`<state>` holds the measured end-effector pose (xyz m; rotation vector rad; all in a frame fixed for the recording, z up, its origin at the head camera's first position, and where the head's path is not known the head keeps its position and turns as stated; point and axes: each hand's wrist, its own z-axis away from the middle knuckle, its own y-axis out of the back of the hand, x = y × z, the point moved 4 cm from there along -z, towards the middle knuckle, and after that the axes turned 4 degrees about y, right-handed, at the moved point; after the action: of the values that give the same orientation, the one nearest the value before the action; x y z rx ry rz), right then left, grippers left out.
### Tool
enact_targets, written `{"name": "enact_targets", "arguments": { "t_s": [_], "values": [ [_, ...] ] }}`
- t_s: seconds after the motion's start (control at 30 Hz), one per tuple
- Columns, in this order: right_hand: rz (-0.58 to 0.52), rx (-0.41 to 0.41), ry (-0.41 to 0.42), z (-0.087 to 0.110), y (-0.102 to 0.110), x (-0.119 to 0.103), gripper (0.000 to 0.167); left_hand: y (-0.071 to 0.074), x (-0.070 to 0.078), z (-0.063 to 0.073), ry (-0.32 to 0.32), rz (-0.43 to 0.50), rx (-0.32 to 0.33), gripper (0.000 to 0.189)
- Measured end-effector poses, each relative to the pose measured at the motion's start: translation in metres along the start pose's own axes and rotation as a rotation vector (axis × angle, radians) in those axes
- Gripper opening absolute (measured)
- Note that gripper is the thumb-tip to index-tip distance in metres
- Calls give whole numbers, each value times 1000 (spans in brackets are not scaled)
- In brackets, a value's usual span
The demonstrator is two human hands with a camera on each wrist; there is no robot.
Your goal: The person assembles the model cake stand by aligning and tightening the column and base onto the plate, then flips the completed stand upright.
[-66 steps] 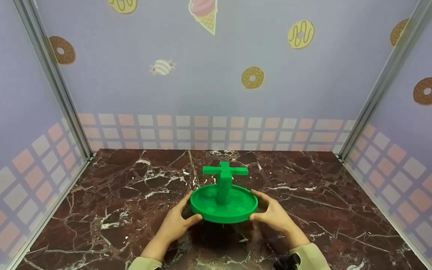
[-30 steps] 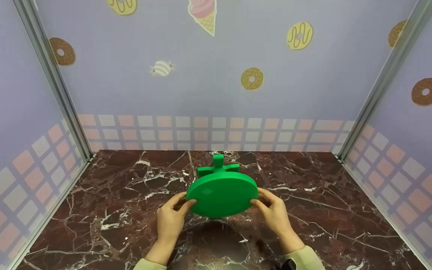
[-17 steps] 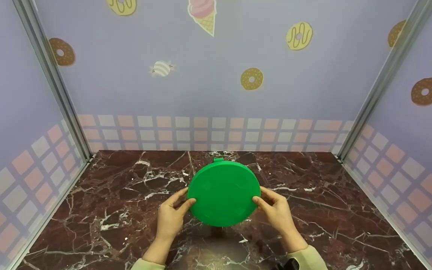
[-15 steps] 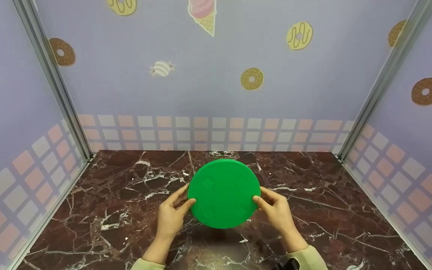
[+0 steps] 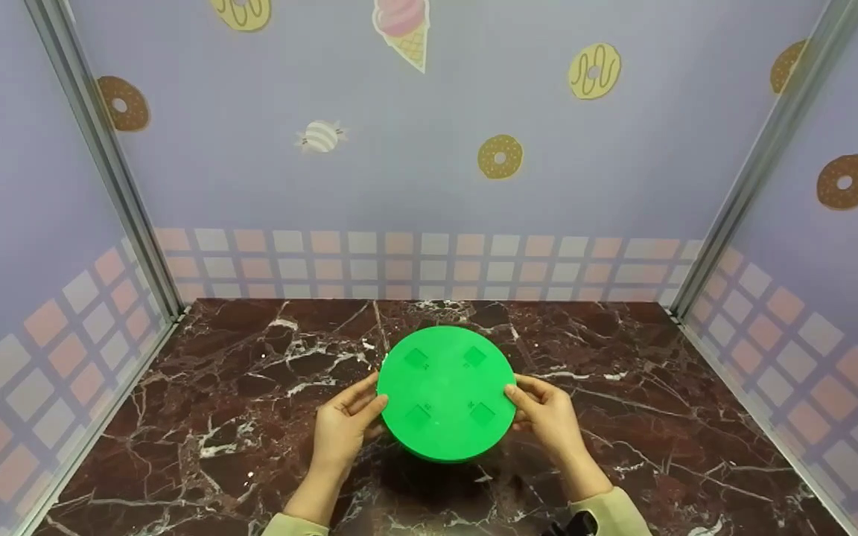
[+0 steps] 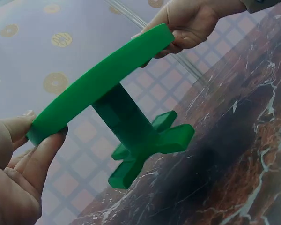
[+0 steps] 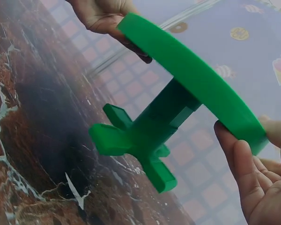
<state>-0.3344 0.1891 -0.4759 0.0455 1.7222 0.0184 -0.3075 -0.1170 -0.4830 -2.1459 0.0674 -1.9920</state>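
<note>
Both hands hold a green round stand (image 5: 447, 391), a disc on a post. Its flat face is turned up, with several small square recesses in it. My left hand (image 5: 339, 432) grips the left edge, thumb on the flat face and fingers under the rim. Opposite it, my right hand (image 5: 550, 420) pinches the right edge the same way. In the left wrist view, a post (image 6: 124, 112) runs down from the disc to a cross-shaped end (image 6: 175, 139). That cross hangs over the tabletop; the disc hides it in the head view.
The brown-red marbled table (image 5: 235, 417) spreads under the hands, with a dark shadow below the stand. Purple panels (image 5: 310, 186) printed with sweets and checks enclose the back and sides. Metal posts (image 5: 112, 171) stand at the back corners.
The green stand has been turned over: its cross pointed up and its dished side showed before, and now the flat face is up. Both hands have kept hold of the rim.
</note>
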Motion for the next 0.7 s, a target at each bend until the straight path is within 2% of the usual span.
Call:
{"name": "enact_targets", "arguments": {
  "t_s": [0.1,0.37,0.7],
  "values": [
    [-22,-2,-12,0,-1,4,45,1,-3,0,45,16,22,51],
    [-39,18,-54,-2,-3,15,44,2,-10,-2,102,62,50,50],
    [-52,9,-82,-3,-4,20,42,3,-17,-3,133,73,74,48]
  ]
}}
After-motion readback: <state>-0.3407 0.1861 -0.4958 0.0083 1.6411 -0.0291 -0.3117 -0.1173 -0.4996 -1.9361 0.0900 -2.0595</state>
